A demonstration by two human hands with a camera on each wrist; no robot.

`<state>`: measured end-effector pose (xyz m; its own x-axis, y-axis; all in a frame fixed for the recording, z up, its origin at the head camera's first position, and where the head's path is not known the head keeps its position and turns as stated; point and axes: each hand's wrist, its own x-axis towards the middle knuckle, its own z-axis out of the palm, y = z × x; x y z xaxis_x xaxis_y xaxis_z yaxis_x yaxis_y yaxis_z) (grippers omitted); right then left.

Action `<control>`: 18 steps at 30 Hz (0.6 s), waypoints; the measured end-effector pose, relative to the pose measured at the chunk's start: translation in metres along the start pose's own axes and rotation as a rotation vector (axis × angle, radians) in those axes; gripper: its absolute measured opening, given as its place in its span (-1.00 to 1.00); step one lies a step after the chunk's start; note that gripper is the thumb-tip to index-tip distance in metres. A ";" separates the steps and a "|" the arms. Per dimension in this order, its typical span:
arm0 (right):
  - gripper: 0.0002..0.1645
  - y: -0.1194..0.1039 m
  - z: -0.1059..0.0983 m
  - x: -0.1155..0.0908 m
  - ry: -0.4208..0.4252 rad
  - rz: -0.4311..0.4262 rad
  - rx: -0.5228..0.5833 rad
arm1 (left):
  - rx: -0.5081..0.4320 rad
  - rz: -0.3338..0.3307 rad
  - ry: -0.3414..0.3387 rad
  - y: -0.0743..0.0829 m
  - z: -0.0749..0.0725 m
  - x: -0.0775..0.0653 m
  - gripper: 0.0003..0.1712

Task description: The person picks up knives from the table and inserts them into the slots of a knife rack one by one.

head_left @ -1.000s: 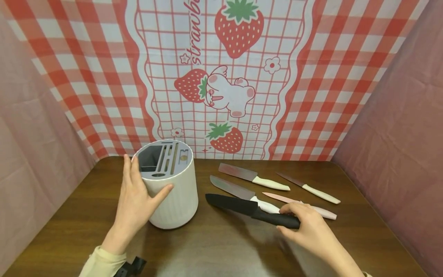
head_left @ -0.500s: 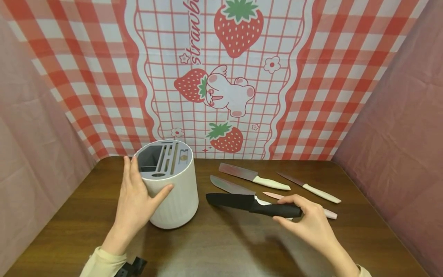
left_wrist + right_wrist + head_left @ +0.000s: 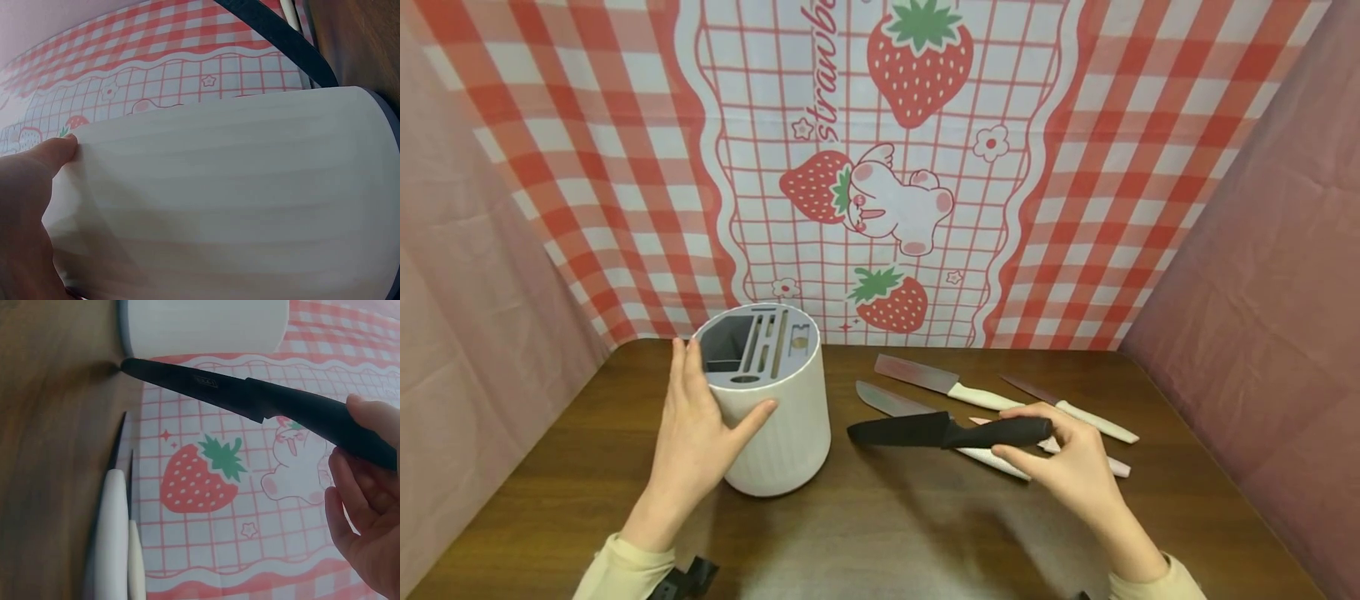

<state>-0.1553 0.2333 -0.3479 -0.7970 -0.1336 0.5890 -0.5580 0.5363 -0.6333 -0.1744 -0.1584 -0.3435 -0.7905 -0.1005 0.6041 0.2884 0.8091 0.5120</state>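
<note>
A black kitchen knife (image 3: 898, 430) is held by its handle between the thumb and fingers of my right hand (image 3: 1071, 458). Its blade points left, raised over the other knives; in the right wrist view the black knife (image 3: 206, 386) tilts, tip toward the tabletop. On the left stands a white ribbed knife block (image 3: 782, 442) with a grey slotted top. My left hand (image 3: 688, 442) rests against it, fingers straight along the rim and thumb on the front wall. The thumb also lies on the knife block (image 3: 219, 200) in the left wrist view.
On the wooden table (image 3: 865, 533) lie a white-handled knife (image 3: 992, 461) under the black one, a cleaver-shaped knife (image 3: 917, 372), a slim pale-handled knife (image 3: 1097, 421) and a pink knife (image 3: 1116, 468) partly hidden by my right hand. A checked strawberry cloth (image 3: 1075, 275) hangs behind.
My right hand has raised the black knife's handle end, so the knife has swung from sloping down rightward to sloping slightly up. The left hand and knife block look unchanged.
</note>
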 end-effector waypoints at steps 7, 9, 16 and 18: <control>-0.57 -0.004 -0.002 0.010 -0.016 0.039 0.230 | -0.010 0.007 0.009 0.000 0.001 -0.001 0.35; -0.57 -0.007 0.000 0.013 -0.007 0.038 0.250 | -0.011 0.008 0.006 0.000 0.001 -0.001 0.34; -0.57 -0.018 0.003 0.024 0.059 -0.010 0.205 | -0.007 0.011 0.000 0.000 0.000 0.000 0.34; -0.58 -0.021 0.003 0.027 0.068 -0.011 0.239 | -0.005 0.013 0.002 0.000 0.000 0.000 0.34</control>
<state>-0.1657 0.2155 -0.3204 -0.7779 -0.0774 0.6236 -0.6116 0.3214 -0.7230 -0.1745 -0.1582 -0.3436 -0.7858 -0.0913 0.6116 0.3012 0.8073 0.5075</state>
